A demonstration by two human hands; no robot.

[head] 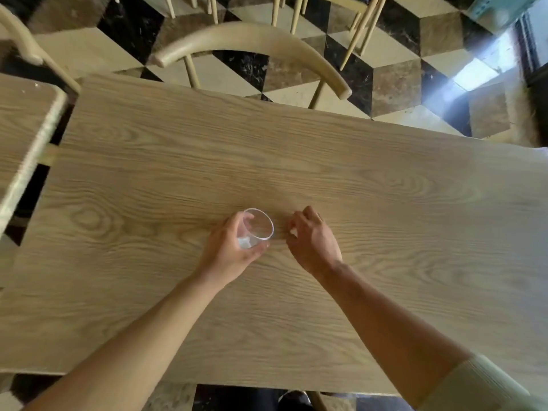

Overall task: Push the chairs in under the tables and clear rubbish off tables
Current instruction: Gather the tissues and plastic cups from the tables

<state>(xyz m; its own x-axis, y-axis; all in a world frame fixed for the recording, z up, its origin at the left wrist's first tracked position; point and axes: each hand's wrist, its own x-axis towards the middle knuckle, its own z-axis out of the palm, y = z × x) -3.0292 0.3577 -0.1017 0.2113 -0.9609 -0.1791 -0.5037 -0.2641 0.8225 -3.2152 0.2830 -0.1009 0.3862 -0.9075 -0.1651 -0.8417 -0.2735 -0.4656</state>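
Head view: the left hand (229, 250) wraps a clear plastic cup (257, 225) near the middle of the wooden tabletop (148, 179), something white lying inside it. Just beside, the right hand (312, 241) pinches a small white scrap (293, 231). A wooden chair (252, 40) stands at the far edge, its seat tucked under.

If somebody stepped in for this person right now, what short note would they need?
Left hand: wrapped around a clear cup with a white scrap inside, at the table's middle.
Right hand: fingers curled, pinching a small white scrap just right of the cup.
Done: far chair looks tucked in; the tabletop is otherwise bare.
Left: probably drop the scrap into the cup, carry it off, check the remaining chairs.
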